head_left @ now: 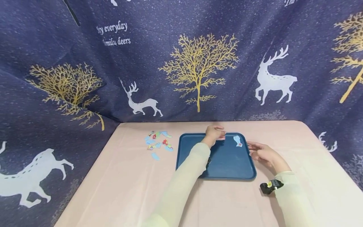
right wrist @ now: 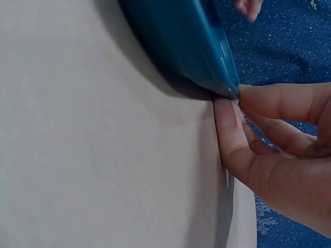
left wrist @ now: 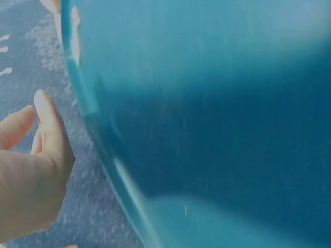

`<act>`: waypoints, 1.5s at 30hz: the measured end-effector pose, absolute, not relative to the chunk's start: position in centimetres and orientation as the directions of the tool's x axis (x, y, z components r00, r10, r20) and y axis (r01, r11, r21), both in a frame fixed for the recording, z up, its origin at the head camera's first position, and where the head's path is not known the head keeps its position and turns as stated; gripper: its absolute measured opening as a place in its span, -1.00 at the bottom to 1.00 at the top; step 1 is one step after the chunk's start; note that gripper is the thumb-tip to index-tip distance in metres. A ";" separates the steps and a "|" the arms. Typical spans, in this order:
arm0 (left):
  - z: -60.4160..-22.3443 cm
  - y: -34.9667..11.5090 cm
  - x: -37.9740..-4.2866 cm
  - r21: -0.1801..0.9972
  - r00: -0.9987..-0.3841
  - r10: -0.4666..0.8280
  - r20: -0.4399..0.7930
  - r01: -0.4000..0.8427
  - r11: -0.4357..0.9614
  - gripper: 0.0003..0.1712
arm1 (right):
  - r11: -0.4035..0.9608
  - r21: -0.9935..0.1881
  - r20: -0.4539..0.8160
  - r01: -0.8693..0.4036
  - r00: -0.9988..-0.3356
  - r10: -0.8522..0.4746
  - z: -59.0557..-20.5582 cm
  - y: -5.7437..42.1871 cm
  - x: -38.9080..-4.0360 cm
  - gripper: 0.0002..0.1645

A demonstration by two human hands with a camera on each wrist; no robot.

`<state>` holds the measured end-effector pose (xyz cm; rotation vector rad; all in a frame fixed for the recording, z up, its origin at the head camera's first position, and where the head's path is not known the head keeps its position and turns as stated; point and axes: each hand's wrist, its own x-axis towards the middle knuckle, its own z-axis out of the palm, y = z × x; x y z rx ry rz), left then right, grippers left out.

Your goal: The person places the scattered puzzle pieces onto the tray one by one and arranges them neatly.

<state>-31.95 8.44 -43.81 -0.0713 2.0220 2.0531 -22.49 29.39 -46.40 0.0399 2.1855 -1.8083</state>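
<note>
Left sleeve (head_left: 182, 181), head view: reached over the tray (head_left: 231, 162) on the table (head_left: 124, 195), cutout pieces (head_left: 154, 146) leftward!
Left hand (left wrist: 39, 170), left wrist: loose, empty, beside the tray.
Right hand (right wrist: 282, 142), right wrist: pinched its edge; light, level pressure seemed wise.

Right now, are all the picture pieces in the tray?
No, several picture pieces lie on the table, left of the tray.

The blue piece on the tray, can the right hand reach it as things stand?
Probably yes: the right hand seems to pinch the tray rim near the blue piece; once released, only that rim lies between.
</note>
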 end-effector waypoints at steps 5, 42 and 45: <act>-43.2 6.2 -32.5 0.980 -0.962 0.190 -0.195 -0.200 -0.007 -0.65 | 0.201 -0.954 -0.257 0.222 -0.951 -0.170 -46.3 29.5 -22.4 0.01; -42.3 -15.8 -33.8 0.978 -0.980 -0.064 -0.188 -0.193 0.078 -0.56 | 0.235 -0.946 -0.274 0.225 -0.940 -0.204 -46.1 29.7 -22.4 0.00; -42.6 -17.6 -33.8 0.978 -0.978 -0.095 -0.188 -0.195 0.074 -0.53 | 0.244 -0.942 -0.280 0.231 -0.941 -0.191 -46.1 29.7 -22.5 -0.01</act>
